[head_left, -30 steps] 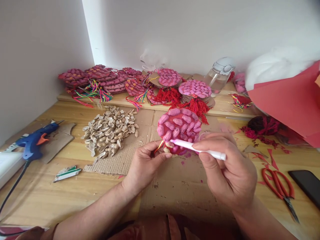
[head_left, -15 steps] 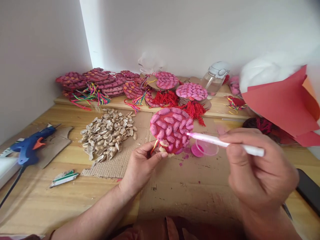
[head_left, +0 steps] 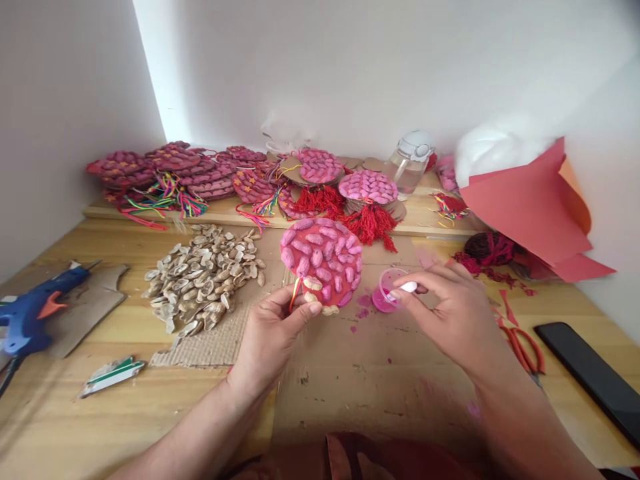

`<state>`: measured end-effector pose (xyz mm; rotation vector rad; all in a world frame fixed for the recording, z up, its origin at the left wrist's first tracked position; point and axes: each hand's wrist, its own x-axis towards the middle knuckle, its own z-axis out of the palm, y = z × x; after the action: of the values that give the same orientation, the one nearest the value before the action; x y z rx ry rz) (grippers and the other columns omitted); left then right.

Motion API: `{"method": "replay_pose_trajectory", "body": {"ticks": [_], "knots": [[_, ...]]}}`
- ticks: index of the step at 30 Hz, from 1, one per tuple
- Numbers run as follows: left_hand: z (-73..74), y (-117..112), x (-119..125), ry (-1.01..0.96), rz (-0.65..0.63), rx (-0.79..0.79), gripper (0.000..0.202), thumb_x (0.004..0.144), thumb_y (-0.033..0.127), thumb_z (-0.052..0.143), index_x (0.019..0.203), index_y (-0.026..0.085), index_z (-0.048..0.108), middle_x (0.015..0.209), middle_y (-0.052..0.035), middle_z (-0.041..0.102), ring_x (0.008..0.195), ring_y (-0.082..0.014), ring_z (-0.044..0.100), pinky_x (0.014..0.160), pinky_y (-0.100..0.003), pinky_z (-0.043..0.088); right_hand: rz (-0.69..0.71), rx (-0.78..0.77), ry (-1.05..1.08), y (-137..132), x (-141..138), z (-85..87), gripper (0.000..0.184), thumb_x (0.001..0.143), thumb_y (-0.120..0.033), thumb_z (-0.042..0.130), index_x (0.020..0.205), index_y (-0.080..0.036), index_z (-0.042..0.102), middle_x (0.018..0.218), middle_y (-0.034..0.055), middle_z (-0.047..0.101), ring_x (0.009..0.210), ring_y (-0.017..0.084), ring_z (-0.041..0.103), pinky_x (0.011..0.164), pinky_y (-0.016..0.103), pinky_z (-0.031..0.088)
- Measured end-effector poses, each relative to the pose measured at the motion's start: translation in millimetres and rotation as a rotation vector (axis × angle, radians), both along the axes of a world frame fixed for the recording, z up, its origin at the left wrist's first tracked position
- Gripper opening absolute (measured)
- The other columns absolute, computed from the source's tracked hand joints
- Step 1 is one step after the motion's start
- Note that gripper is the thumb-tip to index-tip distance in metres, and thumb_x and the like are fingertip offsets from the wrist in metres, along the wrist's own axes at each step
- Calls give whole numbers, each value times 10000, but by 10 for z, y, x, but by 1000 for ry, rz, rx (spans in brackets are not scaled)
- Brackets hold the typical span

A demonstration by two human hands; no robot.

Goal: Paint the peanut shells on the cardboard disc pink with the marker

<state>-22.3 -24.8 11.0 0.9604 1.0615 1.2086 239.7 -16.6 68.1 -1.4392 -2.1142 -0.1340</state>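
Observation:
My left hand point(head_left: 280, 327) pinches the lower left edge of a round red disc point(head_left: 321, 263) covered with peanut shells. Most of those shells are painted pink; a few at the bottom are still bare tan. A yellow and orange cord point(head_left: 295, 293) hangs by my fingers. Between the thumb and fingers of my right hand point(head_left: 450, 307) is a slim white paintbrush point(head_left: 409, 287), its tip down in a small clear cup point(head_left: 387, 291) of pink paint. The cup rests on cardboard, just right of the disc. Paint hides the brush tip.
Loose peanut shells point(head_left: 210, 273) are heaped on cardboard at left, near a blue glue gun point(head_left: 35, 307). Finished discs with tassels point(head_left: 370, 190) line the back ledge beside a bottle point(head_left: 407, 163). Pliers with red handles point(head_left: 525, 350), a phone point(head_left: 590, 373) and red paper point(head_left: 525, 207) occupy the right.
My right hand has moved from the disc's right edge down to the cup, taking the brush into the paint. My left hand keeps the disc. The camera view has shifted slightly right.

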Motion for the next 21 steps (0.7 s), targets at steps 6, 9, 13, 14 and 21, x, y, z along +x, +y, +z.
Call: {"method": "replay_pose_trajectory", "body": {"ticks": [6,9,13,14,21], "knots": [[43,6,24,-14,10,9,200,794,310,809,950,191,774,844,-12,721,776,-141,594,756,-253,458,-28,98,-30,26,61,-42,134,901,-357,648,911,-269,749,888,26,750,826,226,649,803,400,431],[42,4,29,-28,15,-4,199,790,317,811,937,190,769,844,-17,721,778,-149,601,762,-265,463,-5,88,-23,27,75,-67,132,897,-362,656,915,-264,744,848,14,740,777,210,640,786,388,438],[18,6,26,-23,5,0,194,787,321,811,920,187,762,822,-12,697,768,-144,581,760,-264,453,3,64,-10,15,67,-71,130,899,-366,653,920,-273,741,834,4,731,779,209,632,767,382,434],[11,7,24,-24,-1,5,190,789,321,809,911,185,758,810,-7,686,760,-140,571,756,-261,447,3,54,-9,9,69,-57,137,903,-375,649,918,-274,740,827,4,730,767,209,625,754,381,429],[23,10,32,-73,-22,15,151,789,288,811,863,174,746,760,12,642,732,-124,540,731,-245,425,-86,17,132,-117,121,181,175,912,-427,653,1004,-302,732,878,-1,739,762,204,628,733,376,432]]}}
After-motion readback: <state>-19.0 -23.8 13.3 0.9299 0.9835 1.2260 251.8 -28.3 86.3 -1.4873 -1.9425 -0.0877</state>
